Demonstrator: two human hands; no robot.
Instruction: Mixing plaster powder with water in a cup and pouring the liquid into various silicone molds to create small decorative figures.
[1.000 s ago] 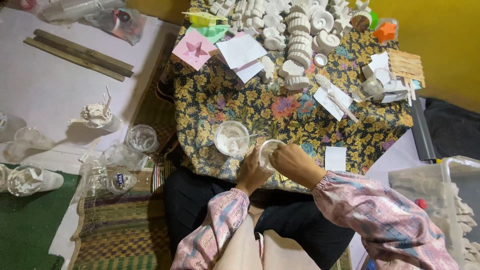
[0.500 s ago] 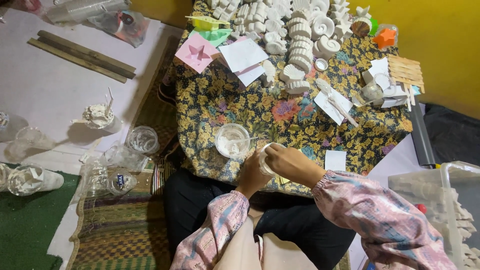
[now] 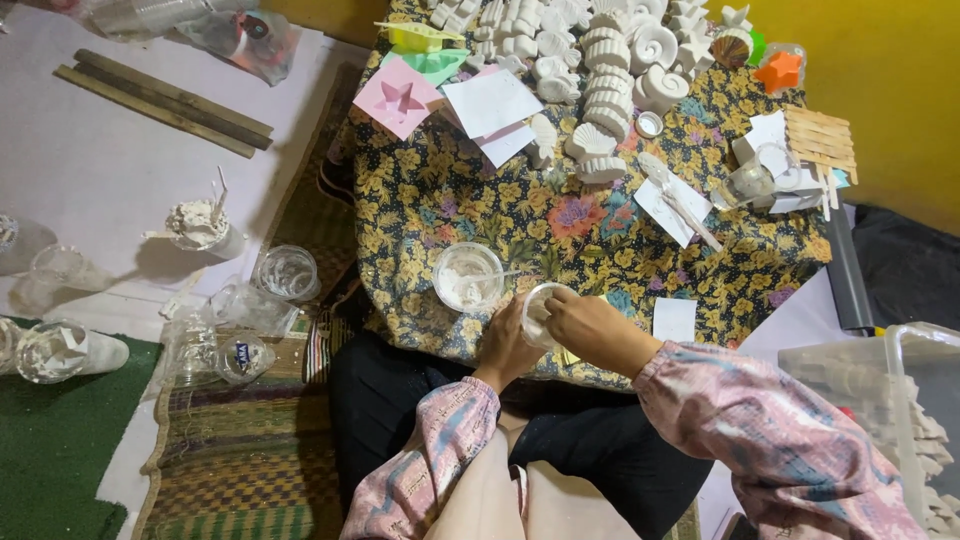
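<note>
Together, left hand (image 3: 508,345) and right hand (image 3: 592,328) close around a small white cup (image 3: 536,312); a cup of white paste (image 3: 468,277) stands just beside, on the flowered cloth (image 3: 440,200).

I work in a home craft space, seated on the floor: white plaster casts (image 3: 600,60) on a floral cloth (image 3: 480,210), woven mat (image 3: 240,460), plastic cups (image 3: 285,272), coloured moulds (image 3: 398,98).
</note>
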